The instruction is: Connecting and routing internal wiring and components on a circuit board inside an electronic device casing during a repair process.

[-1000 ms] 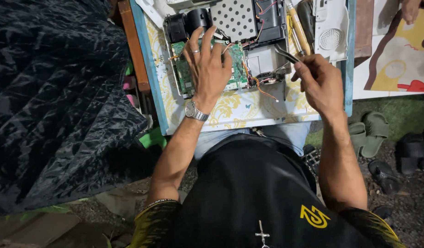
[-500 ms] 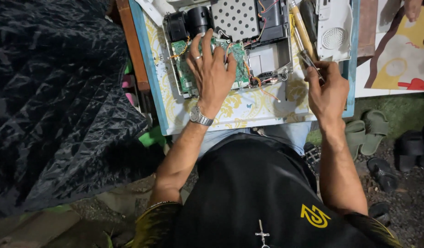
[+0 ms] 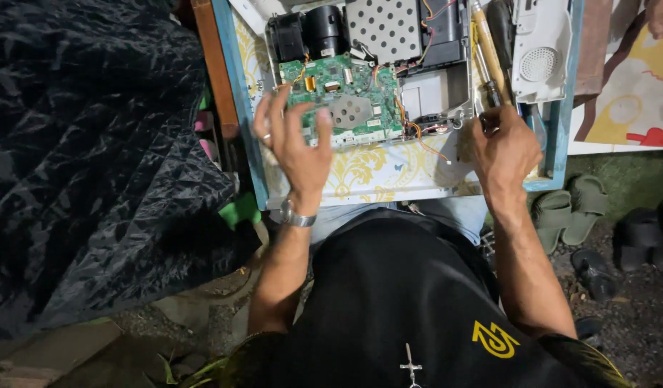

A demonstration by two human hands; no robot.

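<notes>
We work on a small table point(image 3: 389, 179) with a blue rim and a yellow-patterned cloth, set outdoors over dirt ground. At 9 o'clock a dark quilted cover point(image 3: 94, 144) crowds the table's left edge; at 3 o'clock sandals point(image 3: 572, 205) lie on the ground, and a colourful mat point(image 3: 633, 93) runs off at 2 o'clock.

The opened device point(image 3: 389, 65) fills the table's far half, its green circuit board point(image 3: 346, 93) at 11 o'clock. Our left hand point(image 3: 295, 140) is spread open, fingertips resting on the board's near-left edge. Our right hand point(image 3: 504, 147) is closed around a thin tool point(image 3: 489, 108) at 1 o'clock, beside the device's right corner. A wooden-handled tool point(image 3: 489, 54) and a white casing point(image 3: 540, 50) lie just beyond it.

Bare cloth remains only along the near edge, between our 2 hands.
</notes>
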